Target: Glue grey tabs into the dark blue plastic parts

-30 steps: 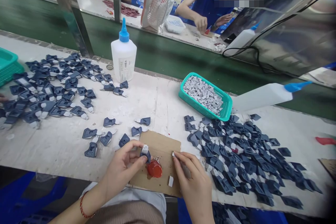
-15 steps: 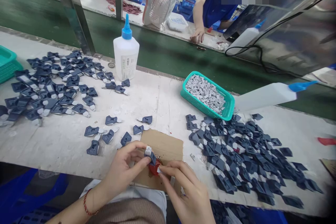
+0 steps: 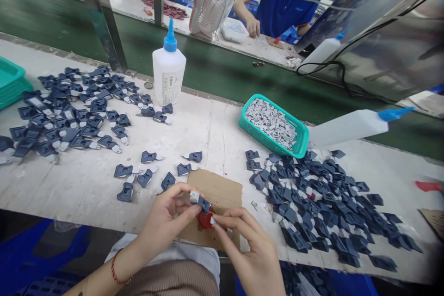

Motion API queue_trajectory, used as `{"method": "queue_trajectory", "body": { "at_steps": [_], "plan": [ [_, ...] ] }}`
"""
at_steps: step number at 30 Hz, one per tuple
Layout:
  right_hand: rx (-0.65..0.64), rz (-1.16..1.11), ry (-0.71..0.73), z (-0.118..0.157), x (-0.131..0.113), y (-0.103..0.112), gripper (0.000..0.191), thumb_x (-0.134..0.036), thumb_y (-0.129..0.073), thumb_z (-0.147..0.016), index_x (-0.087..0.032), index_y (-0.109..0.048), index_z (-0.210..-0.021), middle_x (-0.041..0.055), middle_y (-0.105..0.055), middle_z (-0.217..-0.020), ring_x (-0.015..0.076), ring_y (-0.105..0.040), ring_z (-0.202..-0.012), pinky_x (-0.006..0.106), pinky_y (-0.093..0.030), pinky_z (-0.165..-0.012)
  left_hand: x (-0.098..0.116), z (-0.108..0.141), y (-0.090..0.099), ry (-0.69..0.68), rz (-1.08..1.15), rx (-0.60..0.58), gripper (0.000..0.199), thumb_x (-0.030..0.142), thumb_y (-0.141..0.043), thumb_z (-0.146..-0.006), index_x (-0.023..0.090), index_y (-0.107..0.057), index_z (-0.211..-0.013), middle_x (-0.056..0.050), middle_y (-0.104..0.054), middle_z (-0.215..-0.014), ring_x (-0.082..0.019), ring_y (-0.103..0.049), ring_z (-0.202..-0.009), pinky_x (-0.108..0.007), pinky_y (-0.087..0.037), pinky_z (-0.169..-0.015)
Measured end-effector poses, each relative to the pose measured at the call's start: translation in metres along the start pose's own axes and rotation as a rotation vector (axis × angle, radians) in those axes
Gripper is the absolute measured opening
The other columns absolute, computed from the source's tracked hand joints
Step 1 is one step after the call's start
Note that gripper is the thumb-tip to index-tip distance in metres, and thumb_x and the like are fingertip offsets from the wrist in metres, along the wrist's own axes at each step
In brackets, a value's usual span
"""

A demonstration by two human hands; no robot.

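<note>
Between the thumb and fingers of my left hand (image 3: 175,210) is a dark blue plastic part (image 3: 200,202) with a light grey end. My right hand (image 3: 248,245) pinches a small light grey piece (image 3: 212,220) close to it. Just under both hands lies a round red thing (image 3: 205,219), partly hidden, on a cardboard sheet (image 3: 218,187). Several similar blue parts (image 3: 144,177) lie loose to the left of the cardboard.
Heaps of blue parts lie at left (image 3: 69,115) and right (image 3: 322,203). A teal basket (image 3: 244,127) holds small grey pieces. One white bottle (image 3: 169,74) stands upright; another bottle (image 3: 350,128) leans beside the basket. Across the green strip (image 3: 215,71), a co-worker's hand (image 3: 253,27) rests near a fan (image 3: 213,0).
In my left hand the blue part has turned flatter, its dark end pointing right. My right hand's grey piece has shifted slightly up and right. The co-worker's arm across has drawn back.
</note>
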State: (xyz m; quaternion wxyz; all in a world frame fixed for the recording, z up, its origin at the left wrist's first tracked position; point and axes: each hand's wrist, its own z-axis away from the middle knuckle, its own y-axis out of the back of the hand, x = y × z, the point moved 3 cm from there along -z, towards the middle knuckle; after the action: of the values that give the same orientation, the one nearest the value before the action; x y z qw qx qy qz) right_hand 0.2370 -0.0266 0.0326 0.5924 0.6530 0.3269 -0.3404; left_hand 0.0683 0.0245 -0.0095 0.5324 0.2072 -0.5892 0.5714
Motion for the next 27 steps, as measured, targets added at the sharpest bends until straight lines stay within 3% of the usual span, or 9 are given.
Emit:
{"method": "queue_trajectory", "body": {
  "at_steps": [7,11,21,27],
  "plan": [
    [0.104,-0.497,-0.293,-0.005,0.007,0.009,0.009,-0.036,-0.079,-0.075,-0.028,-0.078,-0.079,0.0054,-0.071,-0.091,0.0171,-0.070,-0.084,0.020,-0.055,-0.069,-0.001,0.008,-0.019,0.040,0.110,-0.045,0.012,0.022,-0.069,-0.085,0.018,-0.062,-0.094,-0.003,-0.069,-0.096,-0.013,-0.068,-0.085,-0.023,-0.055,-0.076],
    [0.061,-0.551,-0.296,-0.005,0.004,0.005,0.007,-0.033,-0.080,-0.075,-0.028,-0.079,-0.080,0.0049,-0.071,-0.091,0.0170,-0.069,-0.086,0.021,-0.056,-0.072,-0.001,0.010,-0.026,0.022,0.112,-0.066,0.011,0.017,-0.070,-0.084,0.019,-0.061,-0.091,-0.001,-0.069,-0.091,-0.012,-0.067,-0.085,-0.021,-0.052,-0.079],
    [0.021,-0.432,-0.302,-0.004,-0.006,0.004,0.010,-0.035,-0.079,-0.075,-0.025,-0.078,-0.076,0.0071,-0.068,-0.087,0.0188,-0.067,-0.086,0.024,-0.055,-0.073,0.001,0.012,-0.026,-0.023,0.092,-0.061,0.008,0.015,-0.068,-0.085,0.019,-0.063,-0.090,-0.001,-0.068,-0.093,-0.012,-0.066,-0.088,-0.022,-0.051,-0.082],
    [0.032,-0.748,-0.504,-0.005,-0.003,-0.005,0.019,-0.034,-0.089,-0.061,-0.023,-0.075,-0.066,0.0027,-0.065,-0.083,0.0156,-0.066,-0.079,0.023,-0.054,-0.070,0.002,0.013,-0.027,-0.043,0.084,-0.058,0.008,0.018,-0.070,-0.085,0.019,-0.067,-0.091,-0.003,-0.073,-0.095,-0.014,-0.070,-0.088,-0.024,-0.054,-0.083]
  ]
}}
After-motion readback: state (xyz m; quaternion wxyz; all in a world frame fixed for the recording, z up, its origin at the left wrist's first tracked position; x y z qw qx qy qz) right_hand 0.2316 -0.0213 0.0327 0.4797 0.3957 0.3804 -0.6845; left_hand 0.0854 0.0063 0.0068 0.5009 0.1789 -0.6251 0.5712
